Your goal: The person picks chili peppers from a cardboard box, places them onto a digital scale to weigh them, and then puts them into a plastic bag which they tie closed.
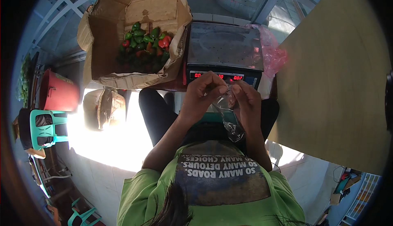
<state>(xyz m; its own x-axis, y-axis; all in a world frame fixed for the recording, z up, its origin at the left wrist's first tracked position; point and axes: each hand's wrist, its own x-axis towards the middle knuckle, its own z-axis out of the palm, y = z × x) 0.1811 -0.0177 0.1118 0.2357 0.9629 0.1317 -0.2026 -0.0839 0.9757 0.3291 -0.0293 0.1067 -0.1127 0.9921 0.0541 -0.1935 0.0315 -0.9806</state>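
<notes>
In front of my chest, both hands pinch the upper edge of a clear plastic bag [231,128], which hangs down thin and crumpled between them. My left hand [204,93] has thumb and forefinger pressed together at the bag's mouth. Close beside it, my right hand [247,102] grips the other side with curled fingers. Just beyond the hands stands a digital scale [225,46] with a flat metal pan and a lit red display, partly covered by my fingers. Left of the scale, an open cardboard box [106,25] holds several green and red peppers [144,42].
Pink plastic bags [272,52] lie against the scale's right side. A large wooden board [331,78] fills the right. To the left are a smaller carton [93,109], a red bin [61,91] and a green plastic chair [47,130] on the tiled floor.
</notes>
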